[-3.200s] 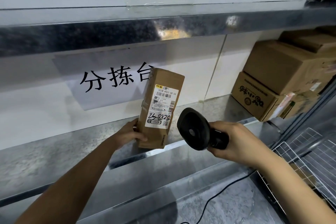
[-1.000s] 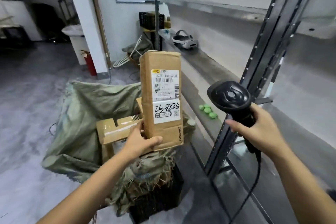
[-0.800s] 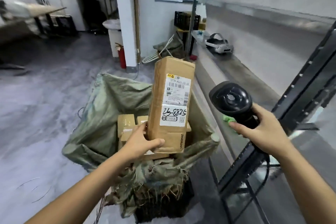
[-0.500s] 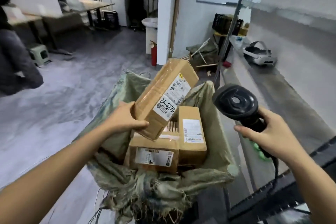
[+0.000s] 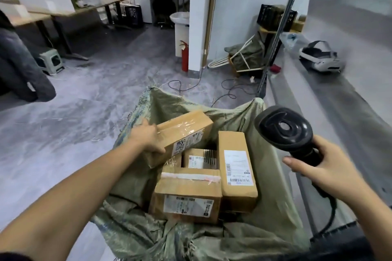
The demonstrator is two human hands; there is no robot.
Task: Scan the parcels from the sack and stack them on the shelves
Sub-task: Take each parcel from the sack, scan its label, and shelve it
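Two grips: left hand (image 5: 146, 138) parcel (image 5: 186, 131), right hand (image 5: 324, 176) scanner (image 5: 283, 131).

four cardboard parcels (image 5: 236, 167), one open sack (image 5: 273, 214), one black scanner (image 5: 284, 131), one fire extinguisher (image 5: 185, 57), one white headset (image 5: 320, 59)

One head-worn view, wide-angle, facing forward and steeply down. Sack (image 5: 272, 195) close, at near centre; left forearm (image 5: 84, 178) and right forearm (image 5: 362, 205) enter from the near edge. Floor (image 5: 80, 133) far left, shelf (image 5: 347, 112) right.
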